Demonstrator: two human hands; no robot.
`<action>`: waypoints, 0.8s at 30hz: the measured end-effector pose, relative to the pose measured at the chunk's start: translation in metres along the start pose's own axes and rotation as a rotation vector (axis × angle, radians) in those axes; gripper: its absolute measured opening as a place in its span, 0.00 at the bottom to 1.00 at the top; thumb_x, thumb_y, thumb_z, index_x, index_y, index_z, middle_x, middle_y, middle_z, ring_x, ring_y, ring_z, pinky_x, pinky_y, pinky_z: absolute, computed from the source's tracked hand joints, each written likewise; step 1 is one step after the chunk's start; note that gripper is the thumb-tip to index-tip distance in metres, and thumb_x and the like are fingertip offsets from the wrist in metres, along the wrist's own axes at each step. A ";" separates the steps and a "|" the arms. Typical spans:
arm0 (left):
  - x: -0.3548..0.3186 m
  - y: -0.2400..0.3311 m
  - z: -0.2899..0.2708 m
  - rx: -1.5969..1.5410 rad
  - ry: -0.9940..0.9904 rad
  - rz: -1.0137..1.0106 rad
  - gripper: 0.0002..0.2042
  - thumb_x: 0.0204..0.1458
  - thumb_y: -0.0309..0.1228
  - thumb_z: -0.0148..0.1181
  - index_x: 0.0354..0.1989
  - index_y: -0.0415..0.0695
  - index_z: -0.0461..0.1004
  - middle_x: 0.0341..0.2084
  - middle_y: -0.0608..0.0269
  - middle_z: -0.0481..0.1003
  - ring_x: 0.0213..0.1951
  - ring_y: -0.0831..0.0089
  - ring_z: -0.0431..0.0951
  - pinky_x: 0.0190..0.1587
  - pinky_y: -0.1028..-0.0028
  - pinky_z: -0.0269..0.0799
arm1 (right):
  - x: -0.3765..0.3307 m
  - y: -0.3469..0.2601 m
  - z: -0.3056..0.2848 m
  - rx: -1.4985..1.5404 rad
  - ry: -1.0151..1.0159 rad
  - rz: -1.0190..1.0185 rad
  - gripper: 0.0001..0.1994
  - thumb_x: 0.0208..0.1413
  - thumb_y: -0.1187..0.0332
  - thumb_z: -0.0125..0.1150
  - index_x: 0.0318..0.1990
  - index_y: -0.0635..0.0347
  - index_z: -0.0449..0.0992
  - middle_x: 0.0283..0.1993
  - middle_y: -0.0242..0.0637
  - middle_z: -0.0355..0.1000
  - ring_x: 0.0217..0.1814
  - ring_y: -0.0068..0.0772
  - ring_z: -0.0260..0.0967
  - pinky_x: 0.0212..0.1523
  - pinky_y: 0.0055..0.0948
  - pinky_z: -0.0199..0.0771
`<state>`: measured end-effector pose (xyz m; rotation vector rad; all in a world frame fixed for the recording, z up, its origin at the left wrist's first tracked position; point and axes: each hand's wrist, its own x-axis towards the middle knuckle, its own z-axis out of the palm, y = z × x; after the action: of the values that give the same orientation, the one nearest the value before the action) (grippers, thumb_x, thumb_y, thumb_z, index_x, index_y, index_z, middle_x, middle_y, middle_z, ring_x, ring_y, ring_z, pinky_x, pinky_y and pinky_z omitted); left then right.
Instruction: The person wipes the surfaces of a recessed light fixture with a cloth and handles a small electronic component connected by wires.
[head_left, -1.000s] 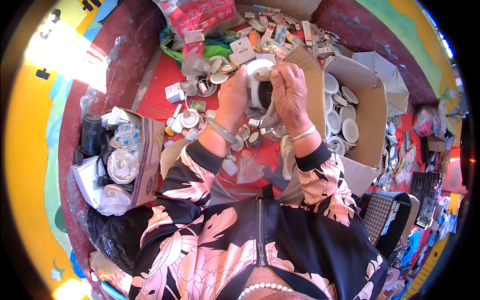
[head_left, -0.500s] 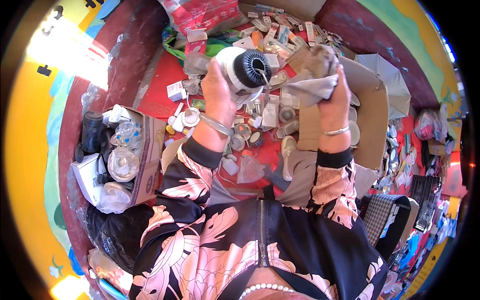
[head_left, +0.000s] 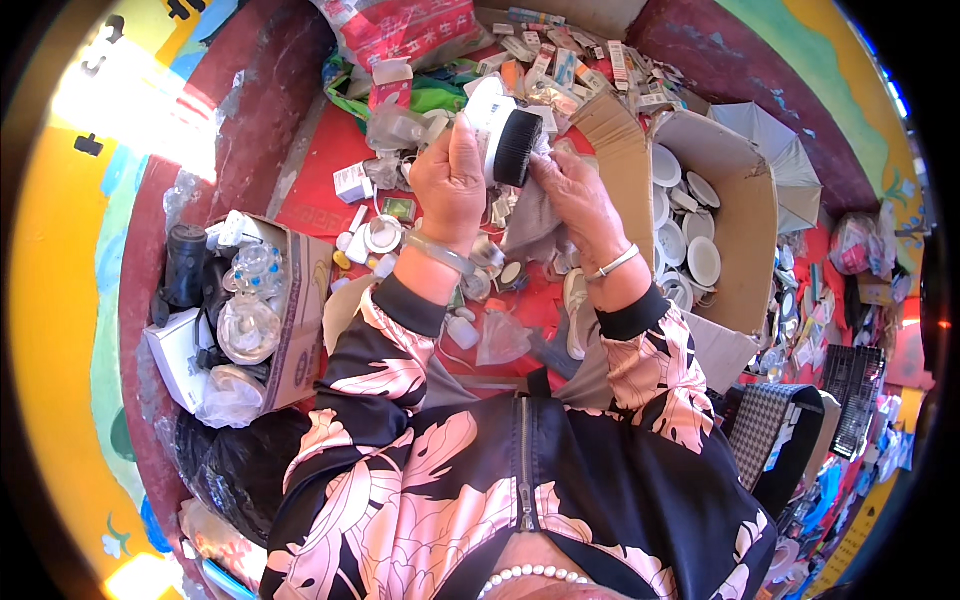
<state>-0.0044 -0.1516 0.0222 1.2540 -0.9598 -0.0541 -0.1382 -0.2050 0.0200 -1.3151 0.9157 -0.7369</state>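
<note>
My left hand (head_left: 448,185) is closed around the white body of a round downlight (head_left: 488,118) with a black finned heat sink, holding it tilted with the fins turned to the right. Against those fins, my right hand (head_left: 585,205) pinches a grey cloth (head_left: 530,225) that hangs down below the fingers. The light's front face and some fingertips are hidden. Under both hands, small lamps, caps and clear plastic bags lie scattered on a red sheet (head_left: 330,170). Just right of my right hand stands an open cardboard box (head_left: 625,150) holding several white round lamps (head_left: 704,262).
On the left, a cardboard box (head_left: 302,315) is filled with wrapped fittings and a black cylinder (head_left: 185,262). Small packaged boxes (head_left: 565,68) lie heaped at the back, beside a red and white sack (head_left: 410,38). A grey umbrella-like cover (head_left: 775,165) sits behind the right box.
The cloth and my right hand have come left and down onto the downlight. The light has turned so its fins face right. The right box's contents are now uncovered.
</note>
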 end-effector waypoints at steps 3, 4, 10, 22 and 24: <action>-0.001 -0.007 0.007 -0.019 0.039 -0.022 0.18 0.61 0.36 0.47 0.23 0.38 0.73 0.12 0.67 0.68 0.17 0.82 0.63 0.22 0.75 0.62 | 0.002 -0.002 -0.008 -0.235 0.041 -0.054 0.18 0.54 0.59 0.59 0.36 0.71 0.73 0.28 0.38 0.72 0.29 0.22 0.65 0.29 0.26 0.65; -0.001 -0.008 0.006 -0.020 0.037 -0.040 0.18 0.61 0.36 0.47 0.23 0.38 0.73 0.13 0.67 0.68 0.18 0.82 0.63 0.22 0.75 0.62 | 0.002 -0.008 -0.010 -0.373 0.046 -0.075 0.19 0.54 0.58 0.59 0.35 0.72 0.73 0.27 0.39 0.72 0.28 0.23 0.65 0.28 0.27 0.65; 0.001 -0.004 0.003 -0.010 0.043 -0.112 0.18 0.60 0.37 0.48 0.26 0.36 0.76 0.15 0.66 0.72 0.19 0.82 0.65 0.23 0.76 0.63 | 0.001 -0.007 -0.016 -0.173 -0.041 0.054 0.17 0.54 0.58 0.60 0.34 0.68 0.75 0.27 0.34 0.72 0.25 0.22 0.66 0.25 0.26 0.64; -0.001 0.008 -0.024 -0.407 0.250 -0.444 0.19 0.58 0.43 0.51 0.33 0.35 0.75 0.28 0.62 0.76 0.28 0.77 0.75 0.32 0.75 0.72 | -0.014 -0.010 -0.009 0.109 -0.445 0.133 0.10 0.46 0.70 0.65 0.37 0.60 0.76 0.30 0.28 0.72 0.29 0.17 0.66 0.31 0.20 0.67; -0.007 0.019 -0.030 -0.521 0.292 -0.508 0.20 0.58 0.43 0.51 0.37 0.34 0.74 0.31 0.59 0.76 0.30 0.73 0.77 0.34 0.74 0.74 | -0.016 -0.007 -0.006 -0.004 -0.528 0.090 0.10 0.46 0.71 0.65 0.37 0.60 0.76 0.30 0.28 0.72 0.30 0.17 0.66 0.33 0.21 0.67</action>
<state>0.0023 -0.1179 0.0337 0.9540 -0.3223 -0.4762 -0.1506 -0.1947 0.0288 -1.3701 0.5440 -0.2904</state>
